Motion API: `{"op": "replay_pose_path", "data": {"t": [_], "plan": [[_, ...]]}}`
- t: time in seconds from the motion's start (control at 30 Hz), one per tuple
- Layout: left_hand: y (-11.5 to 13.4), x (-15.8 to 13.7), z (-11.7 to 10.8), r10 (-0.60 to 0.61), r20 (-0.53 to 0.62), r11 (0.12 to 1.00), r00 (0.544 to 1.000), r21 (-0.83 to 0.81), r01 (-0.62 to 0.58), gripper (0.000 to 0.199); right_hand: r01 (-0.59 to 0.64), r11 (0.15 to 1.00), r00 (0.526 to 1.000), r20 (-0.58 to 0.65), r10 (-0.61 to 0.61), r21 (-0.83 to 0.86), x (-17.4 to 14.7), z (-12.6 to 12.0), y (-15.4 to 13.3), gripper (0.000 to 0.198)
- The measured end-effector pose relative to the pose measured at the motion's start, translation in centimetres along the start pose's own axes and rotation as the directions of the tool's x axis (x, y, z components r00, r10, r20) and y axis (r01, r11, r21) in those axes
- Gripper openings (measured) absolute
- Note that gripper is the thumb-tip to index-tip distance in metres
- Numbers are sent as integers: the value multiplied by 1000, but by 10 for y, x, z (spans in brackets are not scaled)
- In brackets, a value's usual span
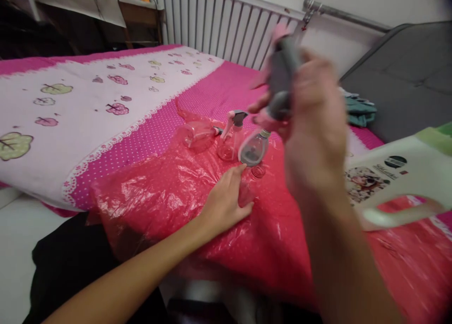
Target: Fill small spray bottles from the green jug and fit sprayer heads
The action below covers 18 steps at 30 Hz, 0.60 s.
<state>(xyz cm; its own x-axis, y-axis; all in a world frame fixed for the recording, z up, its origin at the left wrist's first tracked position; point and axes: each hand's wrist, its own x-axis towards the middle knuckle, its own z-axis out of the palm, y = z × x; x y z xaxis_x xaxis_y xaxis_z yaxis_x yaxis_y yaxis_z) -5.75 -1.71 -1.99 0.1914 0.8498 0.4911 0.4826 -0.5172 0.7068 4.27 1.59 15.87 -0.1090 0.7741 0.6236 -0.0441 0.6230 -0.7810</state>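
On red plastic sheeting (pixel 148 192), left hand (pixel 224 199) spread beside clear bottle (pixel 253 149) — right hand (pixel 312 112) raised, clamped on blurred gray-pink sprayer (pixel 280 74)

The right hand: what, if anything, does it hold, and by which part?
A grey-and-pink spray head, apparently; blur hides which part the right hand grips.

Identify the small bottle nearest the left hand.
The rightmost small bottle, grey-based, beside the fingertip of the left hand; the upright bottle and sideways bottle are farther left.
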Motion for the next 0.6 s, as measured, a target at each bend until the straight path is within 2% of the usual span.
{"op": "replay_pose_path", "data": {"t": [0.03, 0.13, 0.23, 0.37, 0.47, 0.53, 0.6], "plan": [[2, 1, -3, 1, 14, 1000, 1000, 14, -2, 86, -2, 995, 994, -108, 13, 101, 6, -14, -5, 39], [5, 2, -10, 3, 48, 999, 999, 53, -5, 83, 8, 973, 957, -286, 59, 231, 13, -46, -10, 26], [3, 3, -13, 8, 72, 997, 997, 70, -13, 82, 32, 961, 930, -359, 71, 274, 14, -63, -13, 19], [-1, 4, -14, 12, 82, 995, 997, 94, -19, 85, 96, 962, 920, -391, 12, 255, 15, -71, -21, 10], [-3, 4, -15, 14, 80, 994, 997, 104, -22, 84, 116, 966, 922, -386, -18, 231, 13, -70, -16, 7], [-4, 4, -15, 7, 79, 994, 997, 107, -16, 84, 105, 971, 914, -404, -10, 213, 8, -66, -4, 16], [-4, 4, -15, -5, 78, 994, 997, 107, -4, 84, 68, 975, 944, -331, 6, 212, 1, -61, 11, 30]]}}
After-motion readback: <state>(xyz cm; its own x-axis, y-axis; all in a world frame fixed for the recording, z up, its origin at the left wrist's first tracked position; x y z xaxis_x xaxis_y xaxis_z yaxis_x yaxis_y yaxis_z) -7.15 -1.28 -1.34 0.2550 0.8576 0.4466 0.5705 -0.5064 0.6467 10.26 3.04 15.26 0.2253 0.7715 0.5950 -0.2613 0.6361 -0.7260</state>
